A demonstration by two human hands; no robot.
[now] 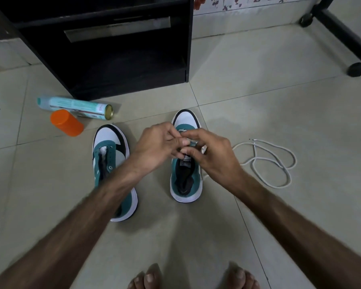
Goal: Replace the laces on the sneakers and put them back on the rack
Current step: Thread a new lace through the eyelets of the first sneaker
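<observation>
I have both hands over the right sneaker [186, 163], which sits on the floor [258, 101] beside its partner. My left hand [154, 144] and right hand [208, 151] meet above the eyelets near the toe, fingers curled in a pinch on what looks like a white lace [191, 142]; only a sliver of it shows between the fingers, so I judge that both are grasping it rather than clenched on nothing.

By my reading the job is at an early stage. The left sneaker [113, 170] has bare eyelets and no lace at all. The right one is only being started at the toe end. A loose lace [269, 161] lies coiled on the floor just right of the right sneaker, apart from my hands. So I count 0 of 2 sneakers finished, and neither is back on the black rack [113, 49] standing behind them.

Writing: the tongue label of the right sneaker reads PUMA, seen upside down. A spray can [75, 107] lying on its side carries print too small to read; an orange cap [67, 123] rests against it.
</observation>
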